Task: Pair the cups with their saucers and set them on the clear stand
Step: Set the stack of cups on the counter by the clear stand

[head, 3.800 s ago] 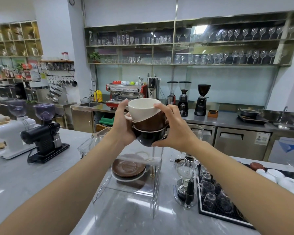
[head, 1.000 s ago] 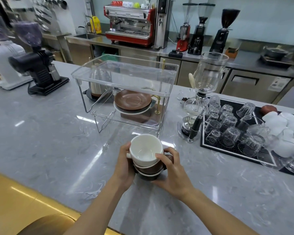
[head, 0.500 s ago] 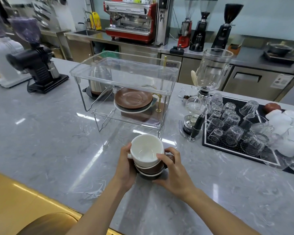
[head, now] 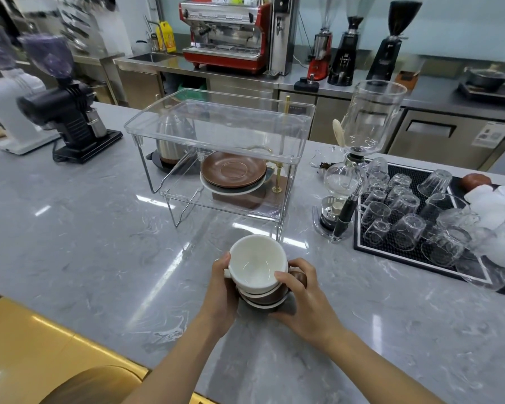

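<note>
1. Both hands, left hand (head: 220, 290) and right hand (head: 300, 295), have their grip clamped on the nested cup stack (head: 258, 272), resting on the tabletop (head: 99, 243).
2. Saucers (head: 233, 174) sit stacked on the clear stand (head: 216, 132) lower shelf.
3. Step: unstacking cups. Next, probably lift the white top cup off and fetch a saucer.

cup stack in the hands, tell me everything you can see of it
The cup stack is three nested cups: a glossy white one on top, upright and empty, a brown one under it, and a darker one with a pale rim at the bottom. They look ceramic. A stub of white handle shows at the left. The stack sits low over the grey marble counter, in front of the clear stand. The left hand and right hand cup its sides.
</note>
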